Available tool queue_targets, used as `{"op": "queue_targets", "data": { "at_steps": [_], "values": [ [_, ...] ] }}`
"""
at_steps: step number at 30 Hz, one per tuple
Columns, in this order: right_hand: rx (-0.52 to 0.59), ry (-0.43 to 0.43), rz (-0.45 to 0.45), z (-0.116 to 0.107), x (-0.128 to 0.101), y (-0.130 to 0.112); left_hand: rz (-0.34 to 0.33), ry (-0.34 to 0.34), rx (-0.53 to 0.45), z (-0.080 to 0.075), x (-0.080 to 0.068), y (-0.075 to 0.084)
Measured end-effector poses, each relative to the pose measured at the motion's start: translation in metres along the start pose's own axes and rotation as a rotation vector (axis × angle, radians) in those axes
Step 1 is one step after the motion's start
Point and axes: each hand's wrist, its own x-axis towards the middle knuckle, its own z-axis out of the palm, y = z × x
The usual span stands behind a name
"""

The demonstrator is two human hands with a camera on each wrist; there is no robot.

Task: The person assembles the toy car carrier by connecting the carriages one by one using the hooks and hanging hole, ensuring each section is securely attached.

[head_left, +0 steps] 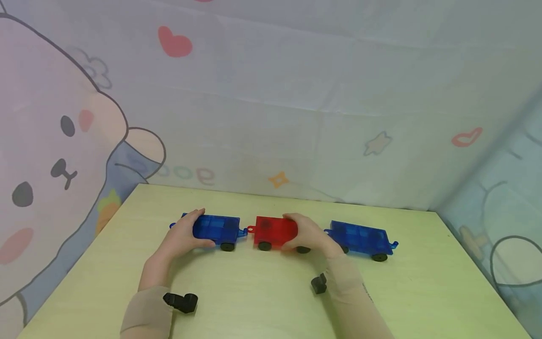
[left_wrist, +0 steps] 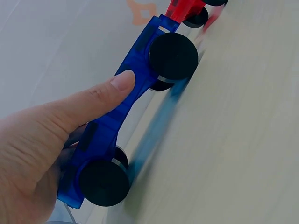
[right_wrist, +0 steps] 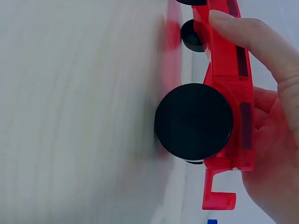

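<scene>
Below faint, hard-to-read lettering (head_left: pixel 206 175), the left hand (head_left: pixel 182 235) has its fingers around a blue wagon (head_left: pixel 218 229) near the back edge of the tabletop (head_left: pixel 254 296), partly hiding it. Beside it, whether touching cannot be told, the fingers of the right hand (head_left: pixel 308 233) grip a red wagon (head_left: pixel 272 230). Another blue wagon (head_left: pixel 362 238) follows, tabletop stretching beyond.

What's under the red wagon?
Black wheels and the tabletop show under the red wagon. In the right wrist view, one far wheel is mostly hidden behind a nearer one.
</scene>
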Motion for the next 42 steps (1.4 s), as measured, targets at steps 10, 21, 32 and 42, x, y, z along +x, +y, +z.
{"op": "queue_targets", "data": {
  "at_steps": [10, 21, 32, 42],
  "values": [
    [0.057, 0.014, 0.010, 0.002, 0.001, 0.003, 0.001, 0.013, -0.009, 0.002, 0.000, -0.003],
    [0.049, 0.026, -0.008, 0.000, -0.001, 0.006, -0.027, 0.034, -0.041, 0.003, 0.000, -0.003],
    [0.108, 0.019, -0.029, -0.003, -0.004, 0.011, -0.021, 0.039, -0.031, 0.004, 0.000, -0.002],
    [0.123, 0.026, -0.049, -0.001, -0.004, 0.007, -0.021, 0.037, -0.033, 0.005, 0.001, -0.001]
  ]
}}
